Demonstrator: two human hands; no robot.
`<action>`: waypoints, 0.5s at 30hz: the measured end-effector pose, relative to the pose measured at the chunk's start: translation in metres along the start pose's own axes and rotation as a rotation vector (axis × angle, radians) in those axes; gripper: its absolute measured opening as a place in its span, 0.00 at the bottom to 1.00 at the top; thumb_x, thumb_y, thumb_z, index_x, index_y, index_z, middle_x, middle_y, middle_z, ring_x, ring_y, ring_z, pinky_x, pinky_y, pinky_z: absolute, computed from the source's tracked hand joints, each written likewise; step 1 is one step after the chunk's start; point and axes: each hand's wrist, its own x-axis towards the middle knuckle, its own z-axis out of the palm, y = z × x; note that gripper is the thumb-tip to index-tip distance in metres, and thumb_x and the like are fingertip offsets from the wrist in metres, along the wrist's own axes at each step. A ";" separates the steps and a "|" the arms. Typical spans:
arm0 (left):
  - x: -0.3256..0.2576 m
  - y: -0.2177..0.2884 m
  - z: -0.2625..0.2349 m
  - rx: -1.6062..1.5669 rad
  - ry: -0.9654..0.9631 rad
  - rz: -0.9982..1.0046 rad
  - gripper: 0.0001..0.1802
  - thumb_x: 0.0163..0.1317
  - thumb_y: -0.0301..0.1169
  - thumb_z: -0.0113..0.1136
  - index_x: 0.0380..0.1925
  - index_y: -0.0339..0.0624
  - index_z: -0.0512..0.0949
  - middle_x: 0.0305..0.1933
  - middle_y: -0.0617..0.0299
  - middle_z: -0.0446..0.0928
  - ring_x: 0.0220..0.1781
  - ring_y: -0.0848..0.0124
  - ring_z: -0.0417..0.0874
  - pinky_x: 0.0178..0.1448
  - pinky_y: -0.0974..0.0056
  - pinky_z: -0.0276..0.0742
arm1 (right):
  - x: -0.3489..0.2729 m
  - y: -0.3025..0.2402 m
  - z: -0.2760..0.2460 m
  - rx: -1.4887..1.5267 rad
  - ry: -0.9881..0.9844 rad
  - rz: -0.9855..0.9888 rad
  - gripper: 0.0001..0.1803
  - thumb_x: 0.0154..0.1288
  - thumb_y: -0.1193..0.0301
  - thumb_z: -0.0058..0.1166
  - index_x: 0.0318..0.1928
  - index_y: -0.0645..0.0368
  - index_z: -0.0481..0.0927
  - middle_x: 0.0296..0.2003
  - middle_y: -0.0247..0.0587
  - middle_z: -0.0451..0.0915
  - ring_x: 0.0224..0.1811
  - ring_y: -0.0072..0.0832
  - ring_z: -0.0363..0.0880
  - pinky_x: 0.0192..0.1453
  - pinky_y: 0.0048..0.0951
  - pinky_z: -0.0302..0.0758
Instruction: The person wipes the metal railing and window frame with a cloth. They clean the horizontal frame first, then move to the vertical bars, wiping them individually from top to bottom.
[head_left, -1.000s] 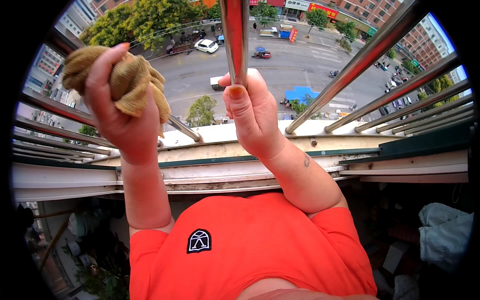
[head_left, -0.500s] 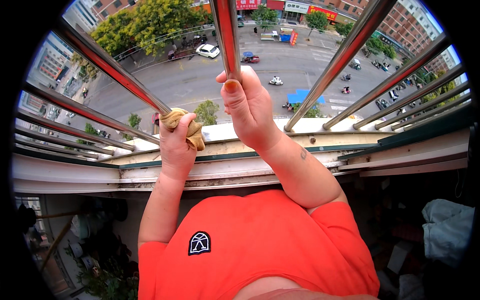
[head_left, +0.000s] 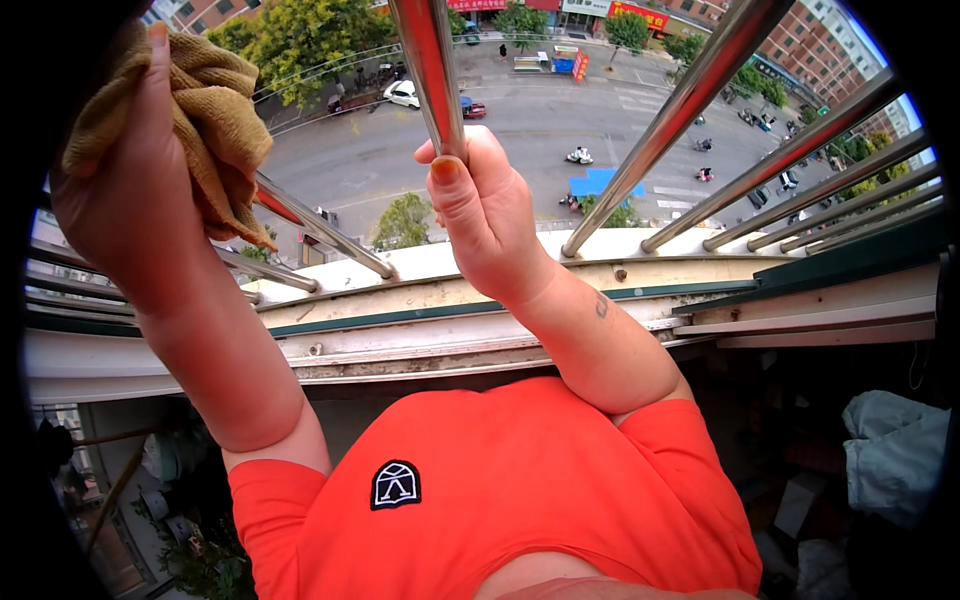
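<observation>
My left hand [head_left: 130,190] is raised at the upper left and grips a crumpled tan cloth [head_left: 205,130], pressed around a shiny metal window bar [head_left: 320,228] that slants down to the sill. My right hand [head_left: 485,215] is closed around the middle metal bar [head_left: 428,60], thumb pointing up. Both forearms rise from my orange shirt [head_left: 520,490] at the bottom.
Several more steel bars [head_left: 690,100] fan out to the right above a worn white and green window sill [head_left: 450,320]. Far below lie a street with cars, trees and buildings. A pale bundle [head_left: 895,450] sits in the dark at the lower right.
My left hand has slid the cloth from the bar's foot near the sill up along the bar to the upper left. My right hand keeps its hold on the middle bar.
</observation>
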 end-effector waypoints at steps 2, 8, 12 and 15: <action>-0.004 -0.004 0.002 0.054 0.037 0.047 0.19 0.60 0.32 0.75 0.50 0.42 0.83 0.51 0.61 0.86 0.45 0.70 0.90 0.53 0.63 0.88 | -0.001 0.001 0.001 -0.009 -0.007 -0.005 0.17 0.81 0.57 0.48 0.46 0.60 0.71 0.28 0.34 0.71 0.27 0.21 0.69 0.33 0.26 0.71; -0.042 -0.010 0.014 -0.016 -0.092 0.171 0.20 0.62 0.19 0.69 0.54 0.41 0.80 0.54 0.62 0.84 0.54 0.71 0.85 0.62 0.68 0.82 | -0.001 0.003 -0.007 -0.033 0.004 -0.019 0.15 0.81 0.59 0.48 0.46 0.60 0.71 0.27 0.33 0.70 0.27 0.21 0.68 0.33 0.25 0.70; -0.098 -0.039 0.006 -0.081 -0.218 0.193 0.24 0.58 0.14 0.66 0.55 0.42 0.77 0.56 0.59 0.80 0.59 0.66 0.79 0.65 0.65 0.78 | -0.001 0.002 -0.003 -0.021 0.001 -0.028 0.15 0.81 0.59 0.48 0.46 0.60 0.71 0.28 0.33 0.70 0.27 0.20 0.68 0.33 0.25 0.70; -0.137 -0.048 0.003 -0.058 -0.278 0.111 0.25 0.55 0.15 0.66 0.54 0.41 0.78 0.52 0.58 0.78 0.52 0.63 0.78 0.57 0.62 0.77 | -0.001 0.001 -0.004 -0.024 -0.001 -0.008 0.14 0.81 0.60 0.48 0.47 0.60 0.71 0.29 0.33 0.70 0.28 0.20 0.68 0.34 0.25 0.70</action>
